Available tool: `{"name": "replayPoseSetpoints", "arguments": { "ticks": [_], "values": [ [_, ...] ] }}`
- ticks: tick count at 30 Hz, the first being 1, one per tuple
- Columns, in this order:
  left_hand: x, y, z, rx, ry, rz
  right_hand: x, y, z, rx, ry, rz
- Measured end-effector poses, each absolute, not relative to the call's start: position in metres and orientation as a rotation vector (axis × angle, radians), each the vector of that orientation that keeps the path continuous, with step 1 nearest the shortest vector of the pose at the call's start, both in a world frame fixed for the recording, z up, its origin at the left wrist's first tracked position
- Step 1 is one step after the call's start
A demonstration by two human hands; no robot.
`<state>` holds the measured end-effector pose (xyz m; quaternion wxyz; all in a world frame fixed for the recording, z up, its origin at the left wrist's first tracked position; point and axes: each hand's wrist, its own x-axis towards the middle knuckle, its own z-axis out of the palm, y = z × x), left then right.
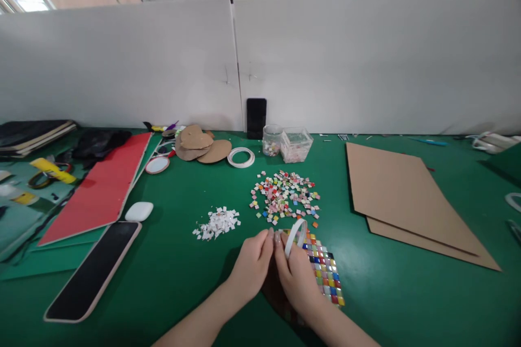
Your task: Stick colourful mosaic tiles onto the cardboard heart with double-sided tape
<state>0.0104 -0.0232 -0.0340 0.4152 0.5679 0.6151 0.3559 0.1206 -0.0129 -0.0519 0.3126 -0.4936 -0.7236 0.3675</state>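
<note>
My left hand point(253, 263) and my right hand point(299, 274) meet fingertip to fingertip at the front middle of the table, both closed in a pinch. A curved white strip of tape point(296, 236) loops up from the fingers of my right hand. Whatever lies between the left fingertips is too small to make out. Under and beside my right hand is a board of glossy mosaic tiles point(328, 274) in many colours, partly hidden by the hand. Just beyond it lies a loose heap of coloured tiles point(285, 195). White paper scraps point(217, 223) form a small pile left of it.
A phone point(95, 271), a white case point(139, 211) and a red board point(101, 190) lie left. Behind are cardboard discs point(195, 143), a white tape roll point(241, 157), a clear cup point(272, 141), a clear box point(296, 146) and an upright phone point(256, 118). Cardboard sheets point(399, 195) lie right.
</note>
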Motion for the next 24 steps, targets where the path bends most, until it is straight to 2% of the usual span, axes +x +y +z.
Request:
{"name": "replayPoseSetpoints", "arguments": {
  "ticks": [7,24],
  "values": [
    [0.009,-0.023,-0.027,1.337,1.474,1.003,0.119,-0.013,-0.052,-1.279,-1.776,1.013],
    [0.011,-0.029,-0.031,1.666,1.630,0.799,0.118,-0.015,-0.044,-1.254,-1.713,1.098]
  ]
}}
